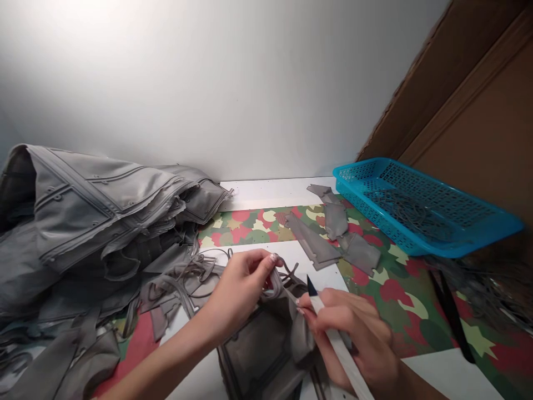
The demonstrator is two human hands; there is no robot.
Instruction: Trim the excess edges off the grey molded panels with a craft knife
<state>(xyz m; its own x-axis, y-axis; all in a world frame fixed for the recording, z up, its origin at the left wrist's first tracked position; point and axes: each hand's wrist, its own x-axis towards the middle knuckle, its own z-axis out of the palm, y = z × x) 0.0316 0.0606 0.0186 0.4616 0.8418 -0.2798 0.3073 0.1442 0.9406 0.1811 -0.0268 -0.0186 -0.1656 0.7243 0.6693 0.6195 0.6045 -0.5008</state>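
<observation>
Close together over the middle of the table are my two hands. My left hand (250, 278) is closed, its thumb and forefinger pinching the edge of a grey rubber-like piece (266, 339) with thin strips along it. My right hand (353, 333) is wrapped round a craft knife (339, 347) with a white handle. The knife's dark pointed blade (311, 286) points up and away from the piece. The right thumb and fingertip also pinch the piece's edge, close to the left fingertips. Part of the grey piece is hidden under my hands.
A large heap of grey moulded sheets (104, 205) fills the left side. Flat grey cut pieces (328, 233) lie beyond my hands. At right are a blue basket (466, 222) with thin strips in it, dark tweezers (452, 319) and loose strips (487, 289). Cardboard (470, 105) stands behind.
</observation>
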